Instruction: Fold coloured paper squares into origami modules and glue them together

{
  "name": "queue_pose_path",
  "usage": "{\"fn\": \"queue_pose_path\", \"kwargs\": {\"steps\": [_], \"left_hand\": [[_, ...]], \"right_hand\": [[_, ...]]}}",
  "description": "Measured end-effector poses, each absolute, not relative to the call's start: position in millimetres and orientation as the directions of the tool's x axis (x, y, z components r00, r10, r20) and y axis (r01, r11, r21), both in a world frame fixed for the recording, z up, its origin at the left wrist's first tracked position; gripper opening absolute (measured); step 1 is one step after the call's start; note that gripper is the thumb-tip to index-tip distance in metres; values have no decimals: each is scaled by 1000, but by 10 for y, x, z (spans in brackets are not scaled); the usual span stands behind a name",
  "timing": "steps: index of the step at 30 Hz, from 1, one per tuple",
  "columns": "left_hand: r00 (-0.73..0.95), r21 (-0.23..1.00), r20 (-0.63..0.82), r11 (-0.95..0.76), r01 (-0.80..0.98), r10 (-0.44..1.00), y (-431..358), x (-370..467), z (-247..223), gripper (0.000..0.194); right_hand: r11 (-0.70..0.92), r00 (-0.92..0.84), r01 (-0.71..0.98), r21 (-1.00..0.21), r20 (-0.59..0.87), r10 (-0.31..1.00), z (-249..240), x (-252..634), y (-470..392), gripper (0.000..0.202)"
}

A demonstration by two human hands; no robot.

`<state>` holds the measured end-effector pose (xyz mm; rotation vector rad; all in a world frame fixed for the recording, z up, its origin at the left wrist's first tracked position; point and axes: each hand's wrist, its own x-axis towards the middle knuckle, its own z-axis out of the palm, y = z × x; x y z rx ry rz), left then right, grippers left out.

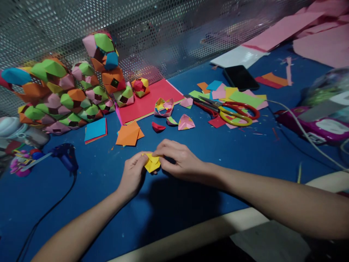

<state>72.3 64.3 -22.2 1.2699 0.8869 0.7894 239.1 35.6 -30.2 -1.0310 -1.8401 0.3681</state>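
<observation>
Between my two hands is a small piece of folded yellow paper (152, 165), held above the blue table near its middle. My left hand (133, 171) pinches its left side, thumb on top. The fingers of my right hand (177, 158) close on its upper right edge. Just beyond lie a folded red paper piece (158, 127), a small green and pink folded piece (171, 121) and a pink folded piece (186, 122). An open multicoloured paper cup shape (164, 107) sits behind them. Orange paper squares (130, 134) lie beyond my left hand.
Folded paper balls (76, 100) are stacked at the back left against a perforated metal panel (163, 32). A blue glue gun (67, 156) with a cord lies left. Scissors (237, 111) rest on paper scraps at right, near a black phone (241, 77). Blue squares (96, 130) lie left.
</observation>
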Motion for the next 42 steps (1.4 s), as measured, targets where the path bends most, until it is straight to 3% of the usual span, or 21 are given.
{"fn": "queue_pose_path", "kwargs": {"steps": [8,12,19,31,42], "left_hand": [[478,987,-125,160,-32,869,639,735,-204,26],[422,994,-113,101,52,900,640,719,-195,24],[391,979,-112,35,200,914,614,709,-158,24],[347,984,-77,15,179,935,639,706,-197,21],[392,954,-61,-62,293,918,630,701,-157,19]], "right_hand": [[457,-107,478,-750,467,878,-268,2376,350,10],[413,-53,466,-782,441,896,-272,2368,361,6],[433,-20,434,-790,472,881,-281,2356,368,7],[372,-20,383,-845,395,918,-275,2346,357,12],[247,-1,352,-903,264,964,-231,2338,340,17]]}}
